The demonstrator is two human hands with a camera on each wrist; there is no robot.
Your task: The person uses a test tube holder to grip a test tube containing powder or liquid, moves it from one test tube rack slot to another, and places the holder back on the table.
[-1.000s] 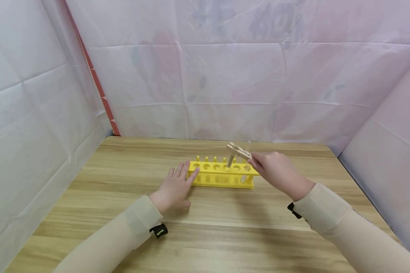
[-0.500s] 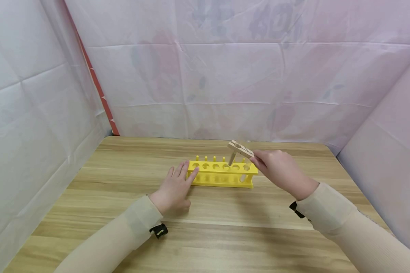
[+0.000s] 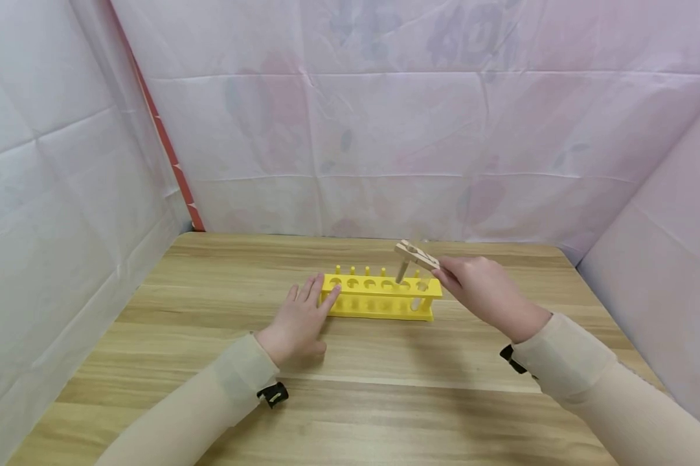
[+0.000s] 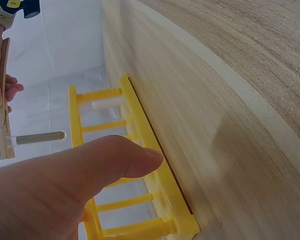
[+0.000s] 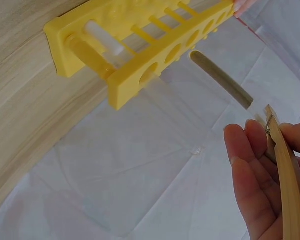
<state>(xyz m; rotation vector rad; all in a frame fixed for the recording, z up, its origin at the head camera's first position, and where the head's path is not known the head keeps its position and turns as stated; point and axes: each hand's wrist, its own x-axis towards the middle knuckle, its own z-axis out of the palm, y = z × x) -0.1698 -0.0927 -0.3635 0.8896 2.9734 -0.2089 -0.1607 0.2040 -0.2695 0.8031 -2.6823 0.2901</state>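
Note:
A yellow test tube rack (image 3: pixel 379 309) stands on the table, its row of round holes facing up. My left hand (image 3: pixel 297 323) rests on its left end with fingers stretched; the left thumb (image 4: pixel 120 155) lies across the front in the left wrist view. Gripped in my right hand (image 3: pixel 480 288) is a wooden test tube holder (image 3: pixel 417 256). The holder clamps a glass test tube (image 5: pixel 222 80) with a grey-brown filling, tilted, its bottom just above the rack's holes. Another tube (image 5: pixel 104 37), with white contents, stands in the rack's right-end hole.
The wood-grain table (image 3: pixel 350 414) extends around the rack on every side. Pale sheets hang at the back (image 3: pixel 384 129) and along both sides, close to the table edges.
My right hand has shifted slightly right, carrying the holder and its tube. The tube's bottom has come up out of a hole and moved right. My left hand stays on the rack.

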